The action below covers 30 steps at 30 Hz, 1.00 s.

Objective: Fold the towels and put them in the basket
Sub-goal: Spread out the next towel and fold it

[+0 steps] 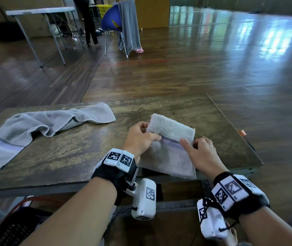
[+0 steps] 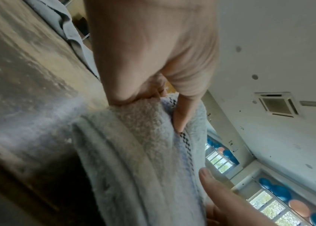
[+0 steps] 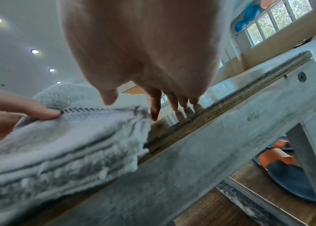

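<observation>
No writing showed. My left hand [image 1: 142, 137] pinched the towel [image 1: 170, 148] fold; my right hand's [image 1: 201, 151] fingers lay relaxed at its right edge, near the worktop [image 1: 70, 153] front edge.

From the head we look forward and down across the wooden table [image 1: 74, 150], both hands near. Our left wrist camera looks along the palm from table-edge height, tilted toward the ceiling. Our right wrist camera looks up from below the near edge. All three share the folded towel [image 1: 170, 150].
</observation>
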### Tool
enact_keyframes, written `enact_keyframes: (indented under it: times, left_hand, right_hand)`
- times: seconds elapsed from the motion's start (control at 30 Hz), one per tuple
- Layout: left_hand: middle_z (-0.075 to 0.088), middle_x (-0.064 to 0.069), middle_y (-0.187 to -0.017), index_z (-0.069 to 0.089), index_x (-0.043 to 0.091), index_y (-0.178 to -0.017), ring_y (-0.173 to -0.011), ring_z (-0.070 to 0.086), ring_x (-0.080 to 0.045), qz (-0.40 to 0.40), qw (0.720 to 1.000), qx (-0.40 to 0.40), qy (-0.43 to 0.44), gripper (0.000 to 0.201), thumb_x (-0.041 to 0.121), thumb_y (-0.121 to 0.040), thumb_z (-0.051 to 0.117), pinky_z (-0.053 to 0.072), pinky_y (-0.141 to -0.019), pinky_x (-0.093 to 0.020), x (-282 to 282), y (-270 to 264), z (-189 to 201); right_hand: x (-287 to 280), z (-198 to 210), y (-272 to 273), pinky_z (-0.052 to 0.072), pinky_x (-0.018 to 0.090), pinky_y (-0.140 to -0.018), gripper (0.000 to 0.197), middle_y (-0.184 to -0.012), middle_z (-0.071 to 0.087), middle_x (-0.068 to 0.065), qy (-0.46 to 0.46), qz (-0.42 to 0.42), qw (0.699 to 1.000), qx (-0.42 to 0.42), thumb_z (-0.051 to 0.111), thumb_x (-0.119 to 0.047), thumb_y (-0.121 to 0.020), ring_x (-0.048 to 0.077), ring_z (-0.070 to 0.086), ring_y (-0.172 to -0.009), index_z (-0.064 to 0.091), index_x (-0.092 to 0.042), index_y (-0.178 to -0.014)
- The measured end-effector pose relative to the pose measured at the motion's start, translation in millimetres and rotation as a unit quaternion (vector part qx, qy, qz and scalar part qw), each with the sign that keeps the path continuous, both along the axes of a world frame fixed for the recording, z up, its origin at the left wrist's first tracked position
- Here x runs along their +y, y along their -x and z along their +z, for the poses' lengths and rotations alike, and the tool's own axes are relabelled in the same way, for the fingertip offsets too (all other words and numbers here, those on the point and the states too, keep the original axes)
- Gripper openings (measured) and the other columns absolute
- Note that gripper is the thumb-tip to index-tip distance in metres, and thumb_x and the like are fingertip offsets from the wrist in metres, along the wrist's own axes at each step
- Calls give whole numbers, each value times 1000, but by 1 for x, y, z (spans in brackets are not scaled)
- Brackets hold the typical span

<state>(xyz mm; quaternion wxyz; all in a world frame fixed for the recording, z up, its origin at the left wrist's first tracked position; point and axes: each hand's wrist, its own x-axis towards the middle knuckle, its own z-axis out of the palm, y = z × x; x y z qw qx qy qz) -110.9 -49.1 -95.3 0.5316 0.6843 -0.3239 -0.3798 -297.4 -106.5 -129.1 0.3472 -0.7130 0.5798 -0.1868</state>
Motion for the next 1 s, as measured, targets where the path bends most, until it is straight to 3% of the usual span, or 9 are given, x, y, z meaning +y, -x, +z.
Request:
enact_keyframes:
  times: [0.13, 0.23, 0.33, 0.43, 0.53, 0.63, 0.7, 0.87, 1.0]
  left_hand:
    - [67, -8, -93, 63, 9, -102, -86, 65, -19, -18, 997, 65, 24, 39, -7, -70, 79, 52, -79, -29, 1, -1, 7]
    - [71, -13, -100, 64, 7, -106, -92, 67, -23, -21, 992, 124, 32, 42, -9, -70, 80, 54, -86, -34, 9, -6, 7]
    - [72, -18, -107, 68, 7, -104, -96, 68, -28, -2, 985, 166, 37, 39, -8, -70, 81, 52, -95, -42, 19, -17, 9]
    - [72, -18, -112, 67, 2, -111, -98, 68, -27, 19, 983, 174, 53, 43, -6, -71, 81, 52, -95, -40, 31, -35, 11]
    - [75, -14, -108, 68, 3, -112, -99, 70, -25, 23, 988, 135, 65, 42, 2, -72, 83, 55, -90, -35, 51, -61, 13]
    - [77, 0, -96, 71, 12, -103, -92, 72, -14, 22, 998, -2, 60, 34, 22, -74, 86, 57, -80, -28, 76, -91, 15]
    - [77, 1, -93, 71, 14, -100, -90, 73, -14, 40, 996, -48, 57, 31, 26, -75, 85, 58, -80, -33, 96, -112, 14]
    - [76, -7, -99, 68, 7, -105, -95, 72, -21, 113, 989, -54, 74, 30, 21, -82, 80, 57, -85, -39, 157, -170, 9]
    - [76, -6, -95, 67, 9, -101, -89, 73, -19, 190, 977, -58, 83, 23, 21, -85, 77, 58, -77, -33, 228, -215, -5]
  right_hand:
    - [-1, 7, -4, 50, 46, -94, 59, -116, 58, 6, 1, -42, 997, -63, 59, -74, -80, 27, 55, -113, 53, -17, -96]
    - [1, 15, -12, 52, 29, -63, 37, -102, 65, 1, -1, -46, 984, -173, 67, -54, -88, 15, 66, -88, 51, -22, -101]
    - [5, 20, -29, 59, 44, -81, 17, -108, 67, 2, -40, -31, 958, -284, 61, -33, -98, 21, 69, -98, 49, -27, -109]
    - [14, 25, -48, 58, 51, -89, 12, -111, 66, 2, -38, 4, 948, -317, 58, -31, -100, 21, 69, -102, 48, -32, -105]
    - [26, 29, -67, 61, 41, -82, 12, -114, 64, 1, -43, 45, 939, -337, 55, -31, -101, 17, 70, -102, 47, -30, -109]
    - [38, 30, -92, 61, 29, -73, 10, -114, 63, 2, -51, 97, 938, -328, 50, -27, -103, 8, 70, -96, 45, -28, -111]
    - [46, 31, -112, 59, 28, -73, 8, -114, 62, -1, -34, 143, 944, -296, 48, -28, -104, 2, 68, -94, 43, -30, -111]
    - [80, 45, -186, 50, 21, -71, 20, -109, 59, -13, -32, 236, 946, -221, 43, -35, -105, -5, 64, -91, 36, -24, -121]
    - [127, 59, -258, 48, 15, -66, 32, -108, 53, -18, -51, 319, 932, -166, 48, -34, -104, -6, 60, -93, 27, -23, -126]
